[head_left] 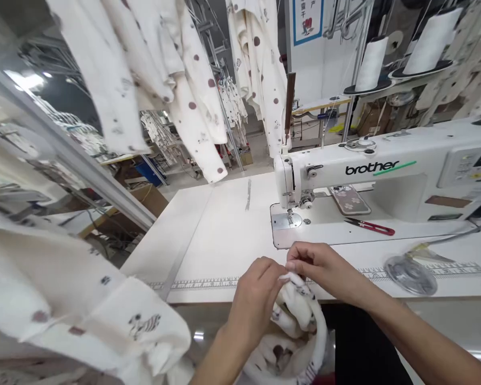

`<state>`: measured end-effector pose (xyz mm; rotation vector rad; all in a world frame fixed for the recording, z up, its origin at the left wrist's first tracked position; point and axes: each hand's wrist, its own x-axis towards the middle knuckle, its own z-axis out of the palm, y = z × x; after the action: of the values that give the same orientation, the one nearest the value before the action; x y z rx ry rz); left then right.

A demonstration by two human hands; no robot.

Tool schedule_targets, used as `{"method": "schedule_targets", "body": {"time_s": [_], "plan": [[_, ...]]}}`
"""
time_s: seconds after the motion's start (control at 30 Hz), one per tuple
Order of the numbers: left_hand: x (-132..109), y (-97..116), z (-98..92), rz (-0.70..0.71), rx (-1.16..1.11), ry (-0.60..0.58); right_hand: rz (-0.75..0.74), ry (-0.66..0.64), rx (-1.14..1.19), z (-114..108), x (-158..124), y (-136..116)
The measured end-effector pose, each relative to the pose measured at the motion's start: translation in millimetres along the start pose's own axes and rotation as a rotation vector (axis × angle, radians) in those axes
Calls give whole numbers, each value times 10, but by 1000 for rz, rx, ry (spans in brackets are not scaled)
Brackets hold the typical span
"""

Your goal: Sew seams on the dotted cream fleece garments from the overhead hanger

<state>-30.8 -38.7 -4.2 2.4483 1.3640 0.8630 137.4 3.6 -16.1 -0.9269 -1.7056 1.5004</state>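
My left hand (254,302) and my right hand (324,270) meet at the near edge of the sewing table (224,235). Both are closed in a pinch on the top of a bunched white printed garment (300,321), which hangs down below the table edge toward my lap. The pinch sits just in front of the needle plate (287,222) of a white Brother sewing machine (385,171). The garment has brown dots and small animal prints.
Red-handled thread snips (372,226) and a phone (349,199) lie on the machine bed. A clear disc (409,274) rests by the printed ruler strip (208,283). More printed fabric (84,305) is piled at left, garments (176,80) hang above, and thread cones (371,63) stand behind.
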Motion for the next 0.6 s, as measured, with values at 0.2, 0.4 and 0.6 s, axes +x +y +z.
{"method": "schedule_targets", "body": {"time_s": [0.2,0.4,0.6], "plan": [[-59,34,-28,77,-24,-38,326,-393,539,-21,114,207],[-106,-25,112,217,-119,44,478,-378,900,139,17,357],[-116,-85,175,227,-165,61,461,-276,919,187,-54,310]]}}
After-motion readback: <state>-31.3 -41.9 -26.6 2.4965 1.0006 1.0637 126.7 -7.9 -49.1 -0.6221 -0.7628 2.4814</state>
